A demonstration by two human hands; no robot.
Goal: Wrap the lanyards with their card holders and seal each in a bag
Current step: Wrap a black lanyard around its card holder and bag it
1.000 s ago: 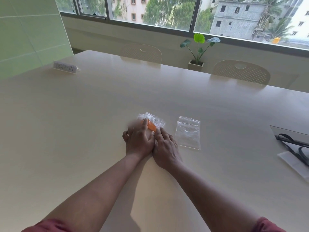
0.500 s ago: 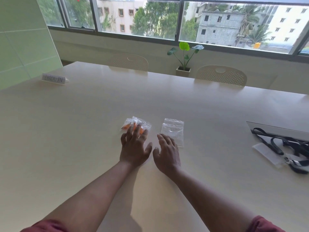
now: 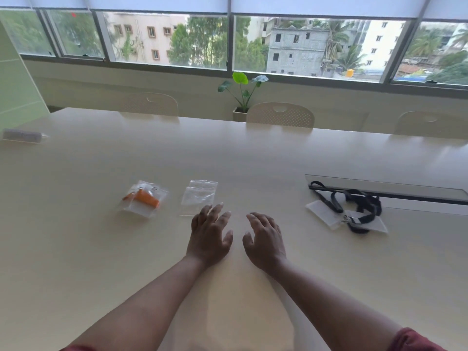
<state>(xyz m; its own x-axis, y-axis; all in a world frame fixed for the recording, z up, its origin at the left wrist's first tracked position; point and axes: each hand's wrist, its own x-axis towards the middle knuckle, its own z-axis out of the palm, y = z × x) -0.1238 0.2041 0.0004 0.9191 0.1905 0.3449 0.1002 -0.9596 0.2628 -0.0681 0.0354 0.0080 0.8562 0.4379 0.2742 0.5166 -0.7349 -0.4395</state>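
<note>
Now two zip bags are lying on the table (image 3: 76,236); the sealed bag (image 3: 143,198) is holding an orange lanyard (image 3: 144,197); the empty bag (image 3: 198,197) is lying beside it; two black lanyards (image 3: 354,202) are resting well to the right; the left hand (image 3: 209,235) and right hand (image 3: 264,238) are hovering loose-fingered, gripping nothing.

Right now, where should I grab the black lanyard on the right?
Probably the metal clip where the black lanyard joins its card holder. Come from above with the right hand: both lie flat, so one pinch lifts them together.
</note>
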